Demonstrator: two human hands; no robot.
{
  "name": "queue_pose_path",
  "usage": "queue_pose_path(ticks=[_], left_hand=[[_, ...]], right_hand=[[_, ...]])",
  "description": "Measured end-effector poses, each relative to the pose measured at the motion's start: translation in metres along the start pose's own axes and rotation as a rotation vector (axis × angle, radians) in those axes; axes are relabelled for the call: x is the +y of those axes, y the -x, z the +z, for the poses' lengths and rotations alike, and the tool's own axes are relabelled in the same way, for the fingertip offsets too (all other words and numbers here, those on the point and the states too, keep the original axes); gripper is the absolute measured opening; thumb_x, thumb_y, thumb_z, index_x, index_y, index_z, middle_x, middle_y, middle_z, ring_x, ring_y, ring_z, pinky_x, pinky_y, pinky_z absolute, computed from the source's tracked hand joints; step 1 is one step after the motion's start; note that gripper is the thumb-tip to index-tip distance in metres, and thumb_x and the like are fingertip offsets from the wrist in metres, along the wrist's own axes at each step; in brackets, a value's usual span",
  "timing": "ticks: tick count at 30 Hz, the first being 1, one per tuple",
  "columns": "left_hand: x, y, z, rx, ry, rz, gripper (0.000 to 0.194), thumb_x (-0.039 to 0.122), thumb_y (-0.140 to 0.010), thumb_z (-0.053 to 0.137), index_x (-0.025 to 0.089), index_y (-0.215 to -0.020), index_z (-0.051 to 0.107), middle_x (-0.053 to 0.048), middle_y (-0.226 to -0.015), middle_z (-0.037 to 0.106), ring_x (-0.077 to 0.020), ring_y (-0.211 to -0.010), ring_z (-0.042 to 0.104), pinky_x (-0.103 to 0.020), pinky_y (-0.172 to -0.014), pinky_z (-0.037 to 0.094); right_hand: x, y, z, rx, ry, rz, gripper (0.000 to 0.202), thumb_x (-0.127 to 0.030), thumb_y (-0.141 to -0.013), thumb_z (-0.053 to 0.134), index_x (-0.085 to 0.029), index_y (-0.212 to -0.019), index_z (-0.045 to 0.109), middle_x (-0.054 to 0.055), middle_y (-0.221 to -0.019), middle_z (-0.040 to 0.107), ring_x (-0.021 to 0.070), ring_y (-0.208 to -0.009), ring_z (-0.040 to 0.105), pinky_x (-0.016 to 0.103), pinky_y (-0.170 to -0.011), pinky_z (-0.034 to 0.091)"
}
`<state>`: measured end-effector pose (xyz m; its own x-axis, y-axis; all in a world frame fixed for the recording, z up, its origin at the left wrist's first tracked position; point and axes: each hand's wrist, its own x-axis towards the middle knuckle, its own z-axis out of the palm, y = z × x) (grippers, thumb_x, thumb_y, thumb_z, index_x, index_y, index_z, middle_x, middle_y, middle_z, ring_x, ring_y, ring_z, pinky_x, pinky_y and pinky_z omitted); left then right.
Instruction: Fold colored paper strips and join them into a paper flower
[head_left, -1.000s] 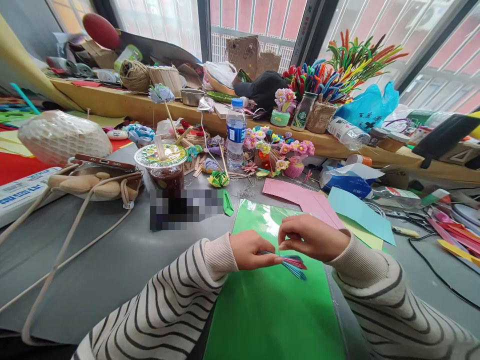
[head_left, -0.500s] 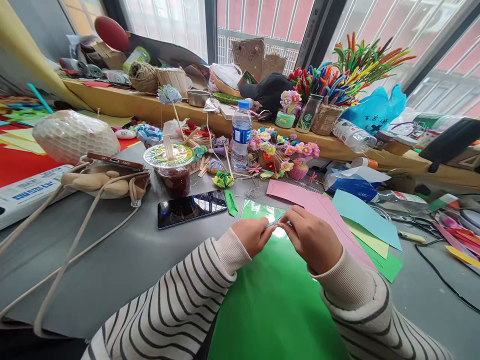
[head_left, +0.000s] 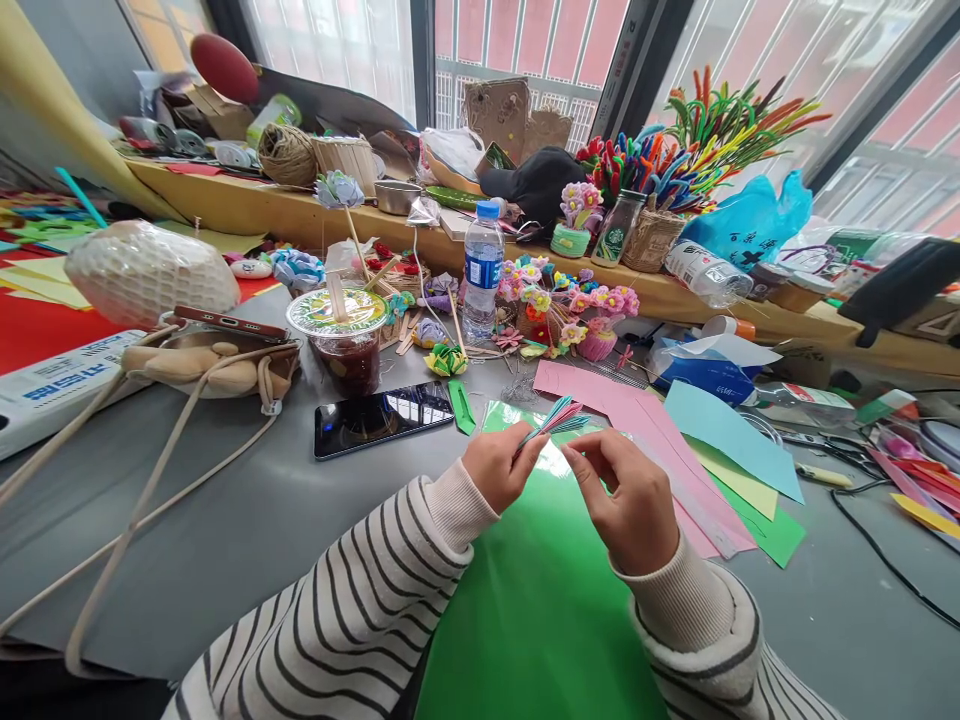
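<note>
My left hand (head_left: 504, 466) is closed around the base of a small pleated paper bundle (head_left: 556, 418), teal and pink, whose folds fan out to the right. Close beside it, my right hand (head_left: 626, 495) is pinched, thumb against forefinger, a small gap away from the bundle. Whatever lies between those fingertips, if anything, is too small to make out. Beneath both hands lies a glossy green sheet (head_left: 547, 610). A pink paper sheet (head_left: 641, 425) is just beyond my right hand.
Left of my hands are a black phone (head_left: 384, 418), a lidded drink cup (head_left: 341, 345) and a corded pouch (head_left: 210, 372). A water bottle (head_left: 482, 270) and paper flowers (head_left: 562, 300) stand behind. Light blue paper (head_left: 731, 435) and scissors (head_left: 832, 447) lie to the right.
My right hand has drawn away from the left, a little right and downward. The pleated paper bundle, hidden behind my fingers before, now shows fanned out from my left hand.
</note>
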<state>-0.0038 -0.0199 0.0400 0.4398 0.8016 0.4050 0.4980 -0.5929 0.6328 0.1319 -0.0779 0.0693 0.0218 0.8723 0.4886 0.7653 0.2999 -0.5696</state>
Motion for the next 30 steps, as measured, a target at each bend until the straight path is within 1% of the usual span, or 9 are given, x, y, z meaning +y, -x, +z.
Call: queue_pose_path(ticks=[5,9,12,16,20,23,26,28,30], left_hand=[[0.000,0.000,-0.003,-0.008,0.108,-0.012,0.028,0.032,-0.083,0.031,0.018,-0.061,0.039,0.005,-0.048,0.033,-0.0081,-0.044,0.032,-0.021,-0.047,0.027],[0.000,0.001,-0.004,-0.050,0.226,0.008,0.031,0.036,-0.083,0.029,0.017,-0.061,0.040,0.005,-0.046,0.032,-0.0079,-0.043,0.030,-0.021,-0.046,0.027],[0.002,0.001,-0.006,-0.075,0.340,0.004,0.032,0.038,-0.083,0.029,0.017,-0.062,0.041,0.006,-0.045,0.030,-0.0079,-0.043,0.030,-0.021,-0.046,0.027],[0.004,0.002,-0.007,-0.102,0.513,-0.023,0.035,0.043,-0.082,0.031,0.017,-0.063,0.043,0.006,-0.044,0.029,-0.0077,-0.042,0.029,-0.021,-0.044,0.028],[0.004,0.002,-0.006,-0.162,0.737,-0.085,0.036,0.045,-0.080,0.035,0.016,-0.061,0.043,0.007,-0.043,0.028,-0.0059,-0.040,0.025,-0.021,-0.040,0.024],[0.003,0.001,-0.006,-0.255,0.927,-0.145,0.037,0.046,-0.079,0.037,0.016,-0.058,0.042,0.008,-0.039,0.024,-0.0047,-0.036,0.020,-0.021,-0.037,0.018],[0.003,-0.001,-0.008,-0.378,1.044,-0.212,0.037,0.048,-0.076,0.040,0.016,-0.056,0.042,0.009,-0.037,0.023,-0.0040,-0.034,0.018,-0.022,-0.035,0.013],[0.002,-0.002,-0.010,-0.448,1.068,-0.238,0.037,0.048,-0.075,0.043,0.016,-0.055,0.042,0.008,-0.038,0.026,-0.0036,-0.033,0.019,-0.022,-0.035,0.011],[0.002,-0.002,-0.013,-0.513,1.061,-0.237,0.038,0.048,-0.074,0.044,0.015,-0.055,0.043,0.007,-0.039,0.027,-0.0033,-0.033,0.019,-0.022,-0.035,0.010]], right_hand=[[0.002,0.000,0.002,-0.071,-0.372,0.265,0.017,-0.033,-0.074,0.053,-0.017,-0.071,0.053,0.001,-0.062,0.054,0.0113,-0.054,0.048,0.024,-0.049,0.039],[0.007,-0.003,0.002,-0.135,-0.603,0.365,0.021,-0.037,-0.071,0.056,-0.017,-0.066,0.052,-0.003,-0.055,0.046,0.0068,-0.045,0.037,0.021,-0.041,0.031],[0.010,-0.003,0.004,-0.187,-0.705,0.407,0.022,-0.038,-0.070,0.057,-0.017,-0.065,0.053,-0.005,-0.051,0.041,0.0047,-0.041,0.029,0.021,-0.037,0.023],[0.010,-0.002,0.005,-0.240,-0.758,0.421,0.024,-0.039,-0.069,0.058,-0.016,-0.064,0.053,-0.006,-0.050,0.038,0.0038,-0.040,0.024,0.021,-0.036,0.019],[0.009,-0.003,0.005,-0.281,-0.759,0.430,0.024,-0.040,-0.068,0.059,-0.017,-0.064,0.053,-0.007,-0.050,0.037,0.0038,-0.040,0.024,0.021,-0.036,0.018],[0.011,-0.004,0.005,-0.313,-0.775,0.438,0.023,-0.039,-0.068,0.059,-0.017,-0.064,0.052,-0.008,-0.048,0.035,0.0036,-0.039,0.024,0.020,-0.037,0.018],[0.014,-0.006,0.004,-0.377,-0.781,0.432,0.022,-0.038,-0.069,0.058,-0.016,-0.065,0.053,-0.008,-0.048,0.035,0.0035,-0.040,0.023,0.020,-0.038,0.018],[0.017,-0.008,0.002,-0.446,-0.787,0.391,0.021,-0.037,-0.070,0.056,-0.017,-0.068,0.054,-0.008,-0.049,0.036,0.0038,-0.040,0.023,0.020,-0.038,0.020],[0.020,-0.011,-0.001,-0.522,-0.767,0.301,0.018,-0.035,-0.071,0.055,-0.017,-0.070,0.055,-0.007,-0.052,0.039,0.0046,-0.042,0.026,0.020,-0.040,0.022]])
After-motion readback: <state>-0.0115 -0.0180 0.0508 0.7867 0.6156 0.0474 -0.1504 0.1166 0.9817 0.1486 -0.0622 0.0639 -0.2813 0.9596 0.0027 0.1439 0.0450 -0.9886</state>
